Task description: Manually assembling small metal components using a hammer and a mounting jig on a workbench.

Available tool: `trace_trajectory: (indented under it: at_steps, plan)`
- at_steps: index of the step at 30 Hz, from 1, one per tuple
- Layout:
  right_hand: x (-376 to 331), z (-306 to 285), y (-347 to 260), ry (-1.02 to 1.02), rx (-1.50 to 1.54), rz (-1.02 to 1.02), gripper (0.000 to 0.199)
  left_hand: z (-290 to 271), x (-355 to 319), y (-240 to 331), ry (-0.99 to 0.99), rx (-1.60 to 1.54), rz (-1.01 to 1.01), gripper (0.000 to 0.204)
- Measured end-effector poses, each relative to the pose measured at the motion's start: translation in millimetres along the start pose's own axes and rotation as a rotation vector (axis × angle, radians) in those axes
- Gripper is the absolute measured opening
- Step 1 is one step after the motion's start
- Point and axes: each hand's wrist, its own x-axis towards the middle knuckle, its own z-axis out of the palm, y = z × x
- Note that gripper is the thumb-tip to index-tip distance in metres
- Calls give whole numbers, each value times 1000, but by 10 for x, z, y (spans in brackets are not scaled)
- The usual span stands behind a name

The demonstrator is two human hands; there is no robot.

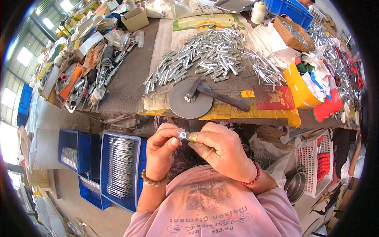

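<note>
In front of my chest, my left hand (161, 147) pinches a small silver metal tube (181, 135) between thumb and fingers, its hollow end facing up. My right hand (224, 148) is closed in a pinch right beside it, the fingertips meeting the tube's side. Yellowish covering shows on those fingertips; whatever sits between them is too small to make out. Just beyond both hands, a hammer (221, 96) lies across a round grey metal disc (179, 103). Farther back on the bench spreads a pile of short silver tubes (205, 55), with thin metal rods (266, 67) at its right.
A red envelope (275, 98) lies right of the hammer, near a yellow container (302, 85) stuffed with bags. Tools and scraps (94, 71) crowd the bench's left. Below left stand blue bins (103, 173) of metal rods; below right, a white basket (312, 170) holds red-handled pieces.
</note>
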Motion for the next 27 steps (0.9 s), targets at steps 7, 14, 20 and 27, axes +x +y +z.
trace_trajectory:
  at_steps: [7,14,20,27]
  plan:
    - [6,52,-17,38,-39,-39,20,-11,-6,7,-1,60,37,18]
    - [27,90,11,52,-42,-43,19,-58,8,-7,-4,104,73,17]
    - [13,-2,97,0,-80,1,14,-121,41,41,48,175,91,17]
    - [-33,-1,187,232,884,297,18,-61,15,91,40,423,85,18]
